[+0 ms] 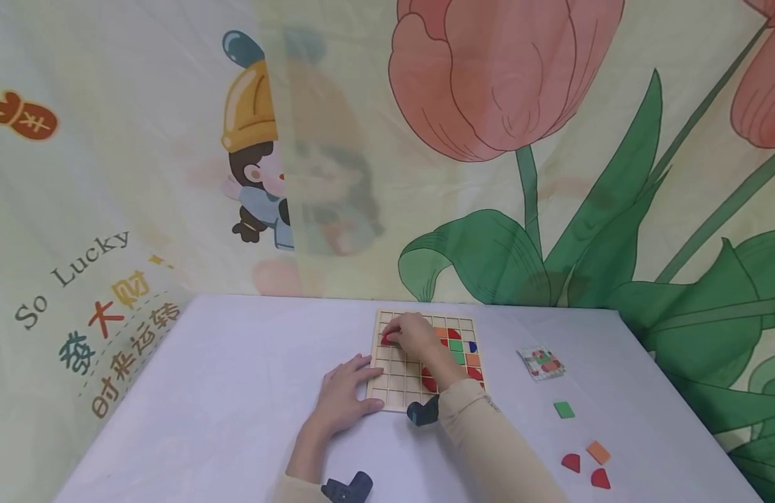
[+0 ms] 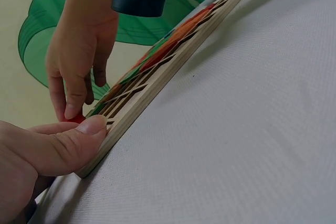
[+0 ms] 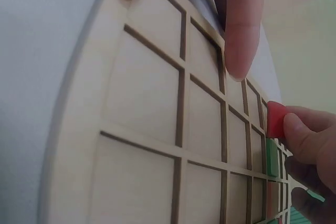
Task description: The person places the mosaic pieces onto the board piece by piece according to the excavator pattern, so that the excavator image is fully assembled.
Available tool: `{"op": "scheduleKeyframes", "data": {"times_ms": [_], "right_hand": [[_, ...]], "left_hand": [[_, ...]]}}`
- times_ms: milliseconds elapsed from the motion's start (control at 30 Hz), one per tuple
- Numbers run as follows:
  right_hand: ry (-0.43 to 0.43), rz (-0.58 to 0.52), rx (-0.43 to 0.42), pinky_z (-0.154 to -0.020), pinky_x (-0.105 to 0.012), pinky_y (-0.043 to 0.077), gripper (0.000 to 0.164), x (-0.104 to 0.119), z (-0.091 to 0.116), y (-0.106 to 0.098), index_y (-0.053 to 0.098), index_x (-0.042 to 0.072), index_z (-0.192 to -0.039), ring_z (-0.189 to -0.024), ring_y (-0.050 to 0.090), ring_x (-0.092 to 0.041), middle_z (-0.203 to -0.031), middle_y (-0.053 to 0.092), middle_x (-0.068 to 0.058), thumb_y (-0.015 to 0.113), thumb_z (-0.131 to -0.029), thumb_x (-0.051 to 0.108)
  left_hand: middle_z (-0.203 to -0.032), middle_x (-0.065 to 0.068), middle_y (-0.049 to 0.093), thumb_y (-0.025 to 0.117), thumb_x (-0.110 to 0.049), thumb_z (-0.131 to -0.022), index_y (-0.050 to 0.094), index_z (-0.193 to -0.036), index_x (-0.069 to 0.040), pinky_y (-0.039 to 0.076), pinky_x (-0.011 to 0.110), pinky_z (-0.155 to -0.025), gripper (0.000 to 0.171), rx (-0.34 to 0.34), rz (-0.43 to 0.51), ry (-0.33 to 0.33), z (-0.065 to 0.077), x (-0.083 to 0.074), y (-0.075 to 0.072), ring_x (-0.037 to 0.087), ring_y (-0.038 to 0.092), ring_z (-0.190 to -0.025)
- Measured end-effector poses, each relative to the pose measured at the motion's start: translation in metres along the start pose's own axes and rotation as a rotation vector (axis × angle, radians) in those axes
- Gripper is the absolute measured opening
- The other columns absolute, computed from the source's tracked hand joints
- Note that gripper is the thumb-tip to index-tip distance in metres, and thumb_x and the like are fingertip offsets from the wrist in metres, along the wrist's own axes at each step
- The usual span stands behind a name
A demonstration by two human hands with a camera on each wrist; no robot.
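Observation:
A wooden grid board (image 1: 395,399) lies on the white table, with red, green, orange and blue pieces set in cells on its right side. Between thumb and fingers my right hand (image 1: 414,337) pinches a red piece (image 3: 276,119) at a cell near the board's upper left. The piece looks tilted in the right wrist view. My left hand (image 1: 343,395) rests along the board's left edge, fingers spread, its thumb touching the lower left corner. Part of the grid is hidden beneath the right hand and forearm.
Right of the board lies a small picture card (image 1: 541,362). Nearer me are a green square (image 1: 564,410), an orange square (image 1: 598,453) and two red rounded pieces (image 1: 571,462). A printed cloth (image 1: 337,140) hangs behind the table.

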State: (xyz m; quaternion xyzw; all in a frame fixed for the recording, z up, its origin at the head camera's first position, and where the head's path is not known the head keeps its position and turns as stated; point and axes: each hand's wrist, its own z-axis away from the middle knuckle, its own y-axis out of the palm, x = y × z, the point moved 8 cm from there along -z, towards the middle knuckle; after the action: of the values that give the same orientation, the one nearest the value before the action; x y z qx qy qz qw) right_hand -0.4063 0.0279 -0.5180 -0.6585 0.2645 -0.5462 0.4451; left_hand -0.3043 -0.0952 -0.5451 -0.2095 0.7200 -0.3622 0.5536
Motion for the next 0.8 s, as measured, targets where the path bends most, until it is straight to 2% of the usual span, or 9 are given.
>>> {"op": "scheduleKeyframes", "data": {"times_ms": [267, 367, 567, 700, 800], "right_hand": [[0.015, 0.052, 0.007, -0.071, -0.027, 0.049, 0.005, 0.005, -0.006, 0.004, 0.066, 0.019, -0.087, -0.074, 0.053, -0.012, -0.079, 0.062, 0.005, 0.068, -0.087, 0.014], [0.026, 0.083, 0.005, -0.071, -0.027, 0.05, 0.001, 0.006, -0.008, 0.005, 0.068, 0.016, -0.088, -0.074, 0.054, -0.012, -0.078, 0.062, 0.005, 0.069, -0.087, 0.017], [0.053, 0.137, -0.019, -0.068, -0.027, 0.05, 0.007, 0.004, -0.011, 0.009, 0.066, 0.018, -0.081, -0.073, 0.054, -0.011, -0.077, 0.061, 0.006, 0.069, -0.087, 0.018], [0.048, 0.18, -0.055, -0.064, -0.028, 0.048, 0.011, 0.009, -0.009, 0.008, 0.064, 0.02, -0.078, -0.071, 0.051, -0.013, -0.083, 0.056, 0.002, 0.069, -0.087, 0.015], [0.049, 0.207, -0.084, -0.06, -0.029, 0.048, 0.009, 0.014, -0.006, 0.005, 0.064, 0.021, -0.085, -0.069, 0.051, -0.015, -0.094, 0.052, -0.002, 0.069, -0.086, 0.013]], "left_hand": [[-0.143, 0.008, 0.049, 0.077, -0.03, -0.075, 0.063, -0.124, -0.018, 0.026, 0.057, -0.111, 0.052, -0.005, -0.013, 0.013, 0.0, 0.0, 0.0, 0.031, 0.034, -0.14], [-0.142, 0.008, 0.05, 0.077, -0.03, -0.075, 0.064, -0.123, -0.017, 0.026, 0.057, -0.111, 0.052, -0.015, -0.012, 0.022, 0.0, 0.0, -0.001, 0.032, 0.036, -0.139], [-0.143, 0.008, 0.049, 0.077, -0.031, -0.076, 0.063, -0.124, -0.018, 0.025, 0.057, -0.112, 0.052, -0.005, 0.005, 0.011, 0.0, 0.001, 0.0, 0.031, 0.034, -0.14], [-0.143, 0.008, 0.049, 0.077, -0.03, -0.075, 0.063, -0.124, -0.017, 0.025, 0.057, -0.112, 0.052, -0.007, 0.014, 0.015, 0.0, 0.002, 0.001, 0.032, 0.034, -0.14], [-0.143, 0.008, 0.049, 0.077, -0.031, -0.075, 0.063, -0.124, -0.018, 0.025, 0.056, -0.112, 0.052, -0.007, 0.008, 0.02, 0.0, 0.002, 0.0, 0.032, 0.034, -0.14]]}}
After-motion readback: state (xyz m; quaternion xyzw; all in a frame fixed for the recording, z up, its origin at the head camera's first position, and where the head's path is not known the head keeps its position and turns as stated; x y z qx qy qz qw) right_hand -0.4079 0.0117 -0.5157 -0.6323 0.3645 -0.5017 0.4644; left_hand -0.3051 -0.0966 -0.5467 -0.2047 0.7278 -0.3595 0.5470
